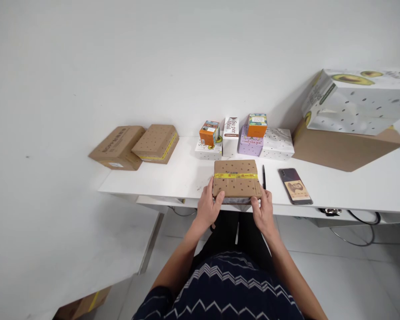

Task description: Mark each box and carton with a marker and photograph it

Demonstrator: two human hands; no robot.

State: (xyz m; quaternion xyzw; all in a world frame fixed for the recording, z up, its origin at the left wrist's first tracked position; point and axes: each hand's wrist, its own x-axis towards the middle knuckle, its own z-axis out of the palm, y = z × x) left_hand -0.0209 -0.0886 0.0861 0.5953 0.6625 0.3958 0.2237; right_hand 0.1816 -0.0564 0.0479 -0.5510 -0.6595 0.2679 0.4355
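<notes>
- Taped brown box [235, 187]: lower centre of the frame, at the table's [180, 180] front edge, yellow tape across its top.
- Left hand [207, 208] and right hand [264, 212]: both part-open, 1 per side, gripping the box at its near corners, thumbs on the near side.
- Grip looks balanced; even squeeze should keep it level.
- Near corners only, so the far end could dip; fingers further back would help.
- Pen [264, 177] just right of the box, phone [295, 186] beyond; best kept clear of both.
</notes>
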